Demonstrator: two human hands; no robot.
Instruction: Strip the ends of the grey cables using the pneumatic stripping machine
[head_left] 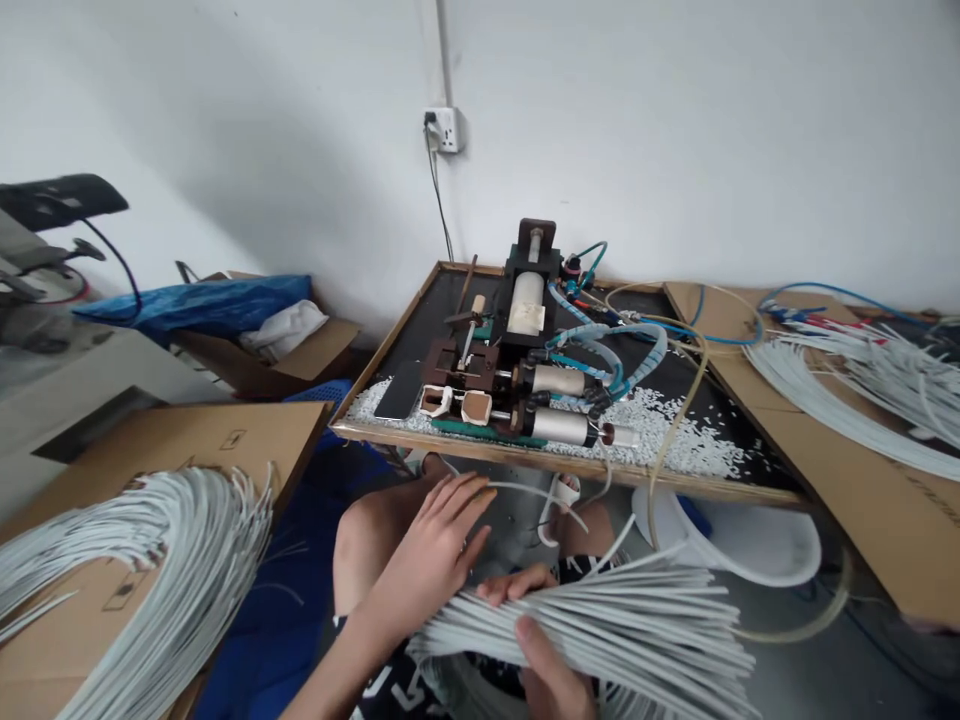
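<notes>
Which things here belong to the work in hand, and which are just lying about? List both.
In hand: left hand; right hand; bundle of grey cables; pneumatic machine; finished cable piles.

Lying about: blue bag; cardboard box; wall socket; white bucket.

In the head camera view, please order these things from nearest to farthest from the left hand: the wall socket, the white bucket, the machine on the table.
Measured from the left hand:
1. The machine, just beyond the hand on the black table.
2. The white bucket, to the right, under the table edge.
3. The wall socket, high on the wall, well behind the table.
</notes>
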